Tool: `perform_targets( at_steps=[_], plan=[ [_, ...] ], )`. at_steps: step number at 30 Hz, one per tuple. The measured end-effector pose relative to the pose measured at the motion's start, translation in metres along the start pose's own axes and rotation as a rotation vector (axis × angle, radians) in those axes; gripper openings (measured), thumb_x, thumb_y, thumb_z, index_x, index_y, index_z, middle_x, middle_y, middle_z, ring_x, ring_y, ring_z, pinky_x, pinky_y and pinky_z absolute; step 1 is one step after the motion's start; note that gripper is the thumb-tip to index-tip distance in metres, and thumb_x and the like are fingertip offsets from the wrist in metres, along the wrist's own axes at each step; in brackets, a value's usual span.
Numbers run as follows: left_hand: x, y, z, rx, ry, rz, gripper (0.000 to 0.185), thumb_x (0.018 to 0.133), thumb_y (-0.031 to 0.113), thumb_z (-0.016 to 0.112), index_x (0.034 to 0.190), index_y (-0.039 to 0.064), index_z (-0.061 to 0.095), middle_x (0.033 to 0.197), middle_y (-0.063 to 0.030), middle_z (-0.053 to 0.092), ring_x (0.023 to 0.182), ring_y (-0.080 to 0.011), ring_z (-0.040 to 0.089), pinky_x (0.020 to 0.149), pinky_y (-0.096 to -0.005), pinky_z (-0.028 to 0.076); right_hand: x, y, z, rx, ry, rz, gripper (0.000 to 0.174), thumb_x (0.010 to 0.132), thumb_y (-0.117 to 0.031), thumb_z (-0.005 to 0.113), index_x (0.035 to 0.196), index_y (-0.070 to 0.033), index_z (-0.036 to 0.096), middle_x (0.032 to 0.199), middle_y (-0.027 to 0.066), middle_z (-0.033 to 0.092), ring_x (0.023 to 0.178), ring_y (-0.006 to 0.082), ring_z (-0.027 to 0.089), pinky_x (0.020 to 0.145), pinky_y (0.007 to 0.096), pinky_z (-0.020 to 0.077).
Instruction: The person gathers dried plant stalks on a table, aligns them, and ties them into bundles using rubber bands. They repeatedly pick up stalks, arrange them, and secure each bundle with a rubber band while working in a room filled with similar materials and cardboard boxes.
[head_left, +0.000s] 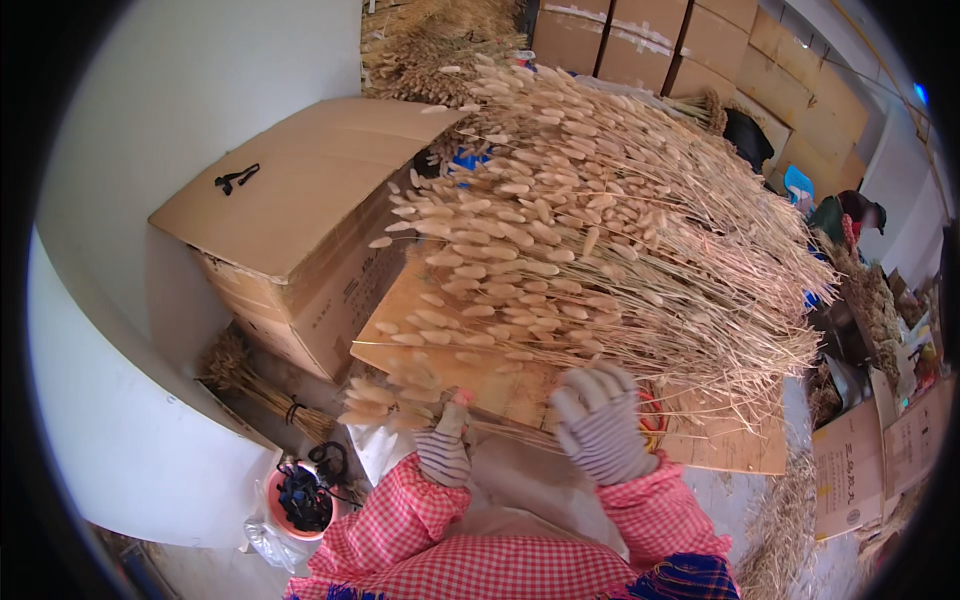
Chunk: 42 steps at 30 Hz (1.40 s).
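Observation:
My left hand (444, 448), in a striped knit glove with a bare thumb tip, is closed around a small bunch of dried bunny-tail grass (375, 405). The fluffy heads point left, and thin stems run right towards my right hand (600, 424). That hand is gloved too, its back facing up over the front edge of the wooden board (720, 442). Its fingertips reach the near stems, but whether it grips any is hidden. A large heap of dried bunny-tail grass (600, 225) covers most of the board. Beside my right wrist shows a red loop handle (654, 411), partly covered.
On the left stands a cardboard box (300, 225) with a black strap (237, 178) on top. Below it lie a tied grass bundle (262, 386) and a pink bucket (274, 502) of black ties. Cardboard (847, 465) and a person (855, 214) are at the right.

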<state>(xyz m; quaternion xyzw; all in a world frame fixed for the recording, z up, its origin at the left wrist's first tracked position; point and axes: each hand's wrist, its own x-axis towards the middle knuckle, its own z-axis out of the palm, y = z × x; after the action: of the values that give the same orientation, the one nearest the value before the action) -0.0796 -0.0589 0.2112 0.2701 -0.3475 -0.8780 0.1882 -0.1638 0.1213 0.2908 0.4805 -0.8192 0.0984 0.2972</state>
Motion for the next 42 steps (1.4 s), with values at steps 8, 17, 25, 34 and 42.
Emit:
perform_targets(
  at_steps=[8, 17, 25, 34, 42],
  plan=[
    [0.018, -0.019, -0.013, -0.054, -0.145, 0.085, 0.029, 0.088, 0.03, 0.065, 0.107, 0.01, 0.056, 0.082, 0.0006, 0.056, 0.063, -0.0078, 0.049, 0.051, -0.0196, 0.038, 0.074, -0.066, 0.049, 0.382, -0.151, 0.086, 0.023, 0.079, -0.027, 0.062, 0.092, -0.009, 0.061, 0.105, 0.0083, 0.061, 0.095, 0.0287, 0.057, 0.09, 0.0431, 0.0371],
    [0.006, -0.01, 0.001, -0.152, -0.153, 0.179, 0.028, 0.087, 0.032, 0.065, 0.097, 0.007, 0.062, 0.068, 0.0039, 0.055, 0.044, -0.0041, 0.04, 0.038, -0.018, 0.028, 0.074, -0.061, 0.061, 0.787, -0.101, 0.26, 0.014, 0.079, -0.014, 0.06, 0.087, -0.003, 0.06, 0.077, 0.0141, 0.062, 0.076, 0.0332, 0.059, 0.072, 0.0396, 0.0447],
    [0.018, -0.015, -0.013, -0.174, -0.128, 0.108, 0.018, 0.087, 0.022, 0.067, 0.099, 0.012, 0.059, 0.079, 0.0036, 0.058, 0.056, -0.0024, 0.045, 0.041, -0.0169, 0.032, 0.057, -0.052, 0.058, 0.495, -0.167, 0.124, 0.022, 0.08, -0.023, 0.059, 0.097, -0.009, 0.059, 0.097, 0.0094, 0.062, 0.094, 0.0294, 0.058, 0.088, 0.0418, 0.0404],
    [0.01, -0.023, 0.003, -0.267, -0.035, 0.122, 0.021, 0.089, 0.018, 0.064, 0.106, 0.009, 0.058, 0.079, 0.0015, 0.059, 0.058, -0.0055, 0.05, 0.048, -0.0184, 0.038, 0.058, -0.057, 0.061, 0.566, -0.119, 0.058, 0.02, 0.08, -0.015, 0.062, 0.096, -0.003, 0.062, 0.104, 0.0161, 0.06, 0.093, 0.0344, 0.059, 0.078, 0.0402, 0.0487],
    [0.012, -0.023, -0.004, -0.213, -0.194, 0.143, 0.034, 0.089, 0.025, 0.065, 0.117, 0.009, 0.054, 0.096, -0.0013, 0.061, 0.083, -0.0115, 0.058, 0.067, -0.024, 0.048, 0.059, -0.062, 0.062, 0.828, -0.112, 0.263, 0.017, 0.082, -0.012, 0.058, 0.094, -0.001, 0.062, 0.094, 0.0162, 0.062, 0.084, 0.032, 0.062, 0.074, 0.0357, 0.0494]
  ],
)
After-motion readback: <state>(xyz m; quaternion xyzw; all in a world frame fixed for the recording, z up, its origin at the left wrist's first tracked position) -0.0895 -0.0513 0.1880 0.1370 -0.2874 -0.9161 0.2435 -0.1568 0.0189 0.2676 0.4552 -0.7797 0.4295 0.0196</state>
